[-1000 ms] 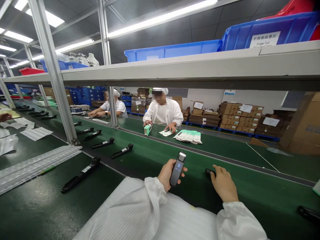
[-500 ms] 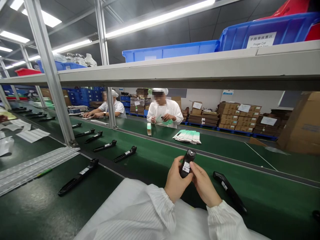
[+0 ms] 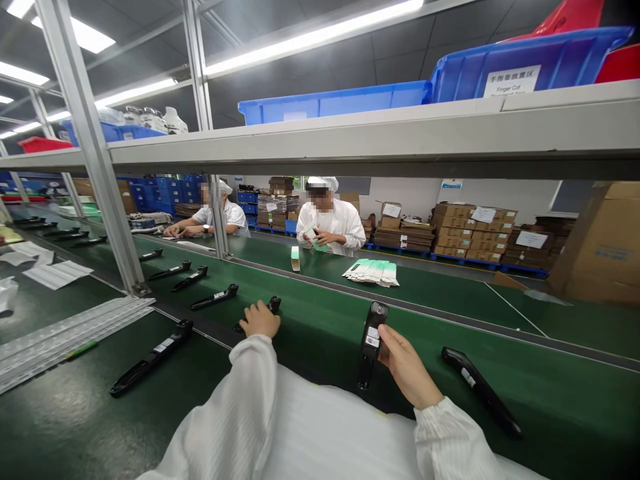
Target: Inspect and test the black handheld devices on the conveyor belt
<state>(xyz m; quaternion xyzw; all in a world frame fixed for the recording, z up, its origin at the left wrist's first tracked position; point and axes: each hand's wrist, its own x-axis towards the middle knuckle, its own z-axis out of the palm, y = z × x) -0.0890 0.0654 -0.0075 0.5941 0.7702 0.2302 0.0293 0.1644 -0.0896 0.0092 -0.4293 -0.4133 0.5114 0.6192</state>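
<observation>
My right hand point(image 3: 407, 365) holds a black handheld device point(image 3: 369, 350) upright over the green belt, thumb and fingers on its right side. The device is long and slim, with an angled head at the top and white labels on its front. To the left, my left hand point(image 3: 260, 320) is over a similar black device point(image 3: 274, 305) lying on the belt, fingers curled down around its middle. Only that device's head and tail end show. Another black device point(image 3: 480, 390) lies on the belt right of my right hand.
More black devices point(image 3: 215, 297) lie along the green belt point(image 3: 320, 313) to the left; one point(image 3: 153, 357) rests on the near table. Flat green-white cartons point(image 3: 371, 272) lie across the belt. Two co-workers sit opposite. A metal post point(image 3: 95, 147) and overhead shelf point(image 3: 320, 143) frame the space.
My left hand has let go of the device in my right hand and moved left onto another one. The devices on the belt have shifted slightly right.
</observation>
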